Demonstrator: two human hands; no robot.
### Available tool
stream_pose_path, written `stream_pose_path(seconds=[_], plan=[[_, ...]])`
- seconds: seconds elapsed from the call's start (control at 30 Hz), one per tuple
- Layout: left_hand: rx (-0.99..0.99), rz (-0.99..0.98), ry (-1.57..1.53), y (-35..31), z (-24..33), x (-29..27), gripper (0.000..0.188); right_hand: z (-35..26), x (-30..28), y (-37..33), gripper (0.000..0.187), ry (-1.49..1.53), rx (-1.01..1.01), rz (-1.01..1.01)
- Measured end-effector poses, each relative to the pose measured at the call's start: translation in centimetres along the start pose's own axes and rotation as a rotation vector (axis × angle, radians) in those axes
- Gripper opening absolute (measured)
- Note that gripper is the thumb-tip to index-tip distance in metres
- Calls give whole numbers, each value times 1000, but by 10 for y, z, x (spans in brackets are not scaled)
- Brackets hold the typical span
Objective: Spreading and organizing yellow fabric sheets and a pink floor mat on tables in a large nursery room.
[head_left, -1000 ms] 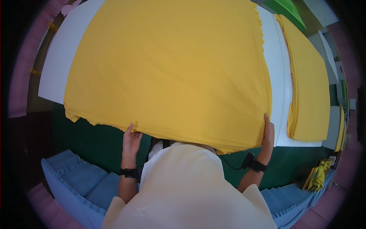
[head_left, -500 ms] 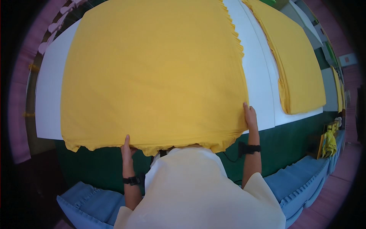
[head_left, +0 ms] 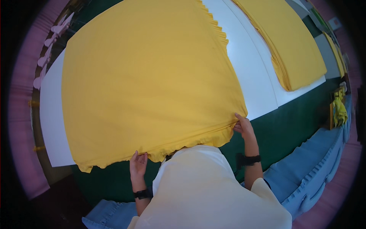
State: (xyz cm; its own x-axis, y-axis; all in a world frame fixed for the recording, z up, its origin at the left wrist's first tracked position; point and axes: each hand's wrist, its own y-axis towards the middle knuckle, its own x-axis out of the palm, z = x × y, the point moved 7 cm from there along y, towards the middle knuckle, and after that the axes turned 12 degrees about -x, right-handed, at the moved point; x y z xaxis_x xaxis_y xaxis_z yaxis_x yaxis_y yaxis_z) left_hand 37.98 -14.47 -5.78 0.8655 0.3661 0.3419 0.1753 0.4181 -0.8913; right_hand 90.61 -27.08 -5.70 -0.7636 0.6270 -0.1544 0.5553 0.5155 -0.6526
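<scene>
A large yellow fitted sheet (head_left: 145,84) with a gathered, ruffled hem is spread over the white table (head_left: 248,72). Its near hem hangs over the front edge, against my body. At the near right corner, my right hand (head_left: 244,126) is closed on the fabric, thumb on top and fingers curled at the edge. My left hand (head_left: 138,165) is at the near hem, left of my body, thumb and fingers apart, fingertips touching the ruffle. Both wrists wear black bands.
Another yellow cloth, folded thick (head_left: 293,49), lies on a white surface to the right. Blue cloth-covered seating (head_left: 305,160) stands behind me on the right, with a yellow-green cloth (head_left: 338,110) beyond it. The floor (head_left: 282,126) is dark green. Pink shapes (head_left: 45,57) line the far left.
My view has turned and shifted. The right hand has moved down the sheet's side edge to the near corner. The left hand has turned, fingers now showing at the hem.
</scene>
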Motion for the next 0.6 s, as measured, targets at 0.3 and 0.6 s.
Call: stream_pose_path(seconds=[0.3,0.6], plan=[[-70,-56,-147,10,-7,39,43,-33,40,-11,53,1013,-261,-105],[176,-152,-282,18,3,55,37,-18,23,-10,45,98,-326,-111]])
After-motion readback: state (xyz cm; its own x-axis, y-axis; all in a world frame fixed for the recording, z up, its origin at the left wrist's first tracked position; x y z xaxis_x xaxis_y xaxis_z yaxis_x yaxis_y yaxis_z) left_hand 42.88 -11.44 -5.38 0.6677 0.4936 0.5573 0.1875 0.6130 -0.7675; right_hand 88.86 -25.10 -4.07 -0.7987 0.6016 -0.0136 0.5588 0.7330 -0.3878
